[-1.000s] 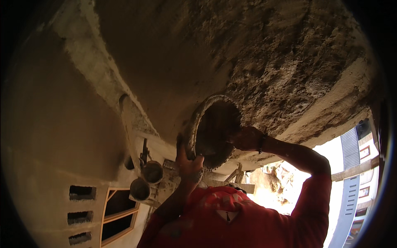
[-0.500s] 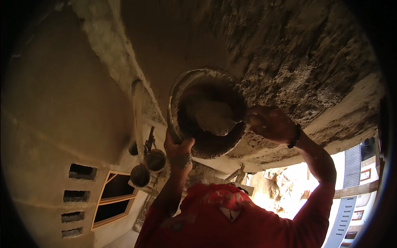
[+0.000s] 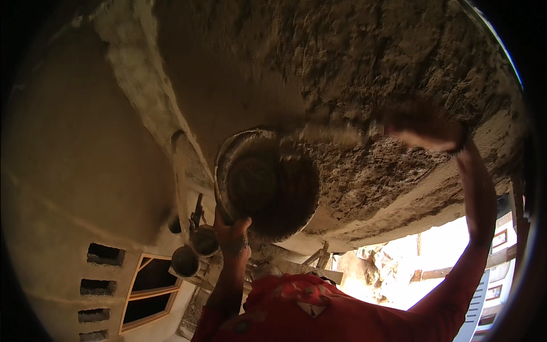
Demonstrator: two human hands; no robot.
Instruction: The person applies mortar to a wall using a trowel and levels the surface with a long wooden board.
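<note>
My left hand (image 3: 232, 235) grips the near-left rim of a round, mortar-crusted bucket (image 3: 228, 149), thumb over the edge. The bucket tilts its mouth toward me, and its inside is dark with some grey mortar low in it. Up and to the right, my right hand (image 3: 424, 130) is smeared by motion, its arm raised. A trowel (image 3: 336, 135) streaks leftward from that hand, passing between the bucket's far-right rim and a rough, mortar-covered surface (image 3: 376, 74). Its blade is too blurred to make out, and whether it touches the surface I cannot tell.
Smoother plaster (image 3: 68, 154) spreads over the left side, beside a pale strip (image 3: 139, 74). Two more buckets (image 3: 186, 261) stand at lower left, near a wooden window frame (image 3: 149, 293) and several rectangular wall openings (image 3: 105, 255). Timber pieces (image 3: 325, 273) lie beyond my shoulder.
My right hand has lifted the trowel out of the bucket and swung up and to the right. The bucket and my left hand sit slightly lower and farther left in view.
</note>
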